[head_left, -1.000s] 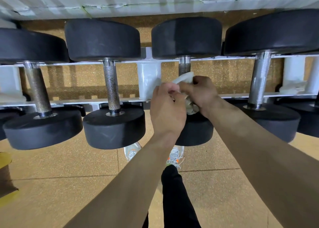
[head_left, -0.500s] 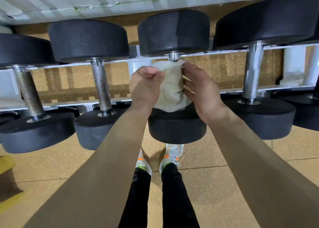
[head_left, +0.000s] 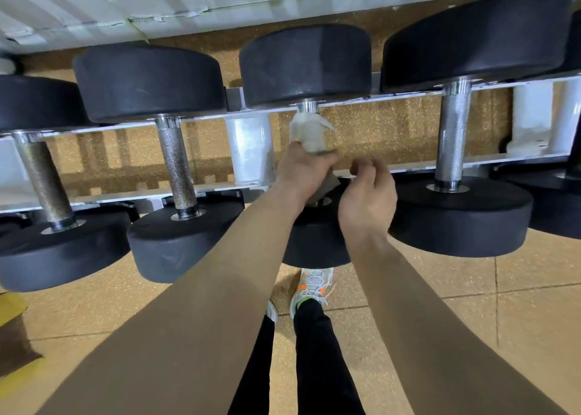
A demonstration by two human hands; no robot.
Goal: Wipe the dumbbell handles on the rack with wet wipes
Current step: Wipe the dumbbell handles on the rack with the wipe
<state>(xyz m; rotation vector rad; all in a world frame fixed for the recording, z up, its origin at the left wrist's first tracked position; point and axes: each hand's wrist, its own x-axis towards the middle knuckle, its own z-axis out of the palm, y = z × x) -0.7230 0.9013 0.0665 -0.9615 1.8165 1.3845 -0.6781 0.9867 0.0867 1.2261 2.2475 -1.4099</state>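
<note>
Wipe [head_left: 309, 135], white, wrapped round handle [head_left: 307, 107] of middle dumbbell [head_left: 305, 65] on white rack [head_left: 251, 150]. Left hand [head_left: 303, 172] grips wipe and handle together, fingers curled round both, low on handle by near weight. Bare metal shows above wipe. Right hand [head_left: 367, 194] just right of left hand, off handle, fingers curled in, nothing visible in them. Shoes [head_left: 312, 284] on tan floor [head_left: 471, 304] below.
</note>
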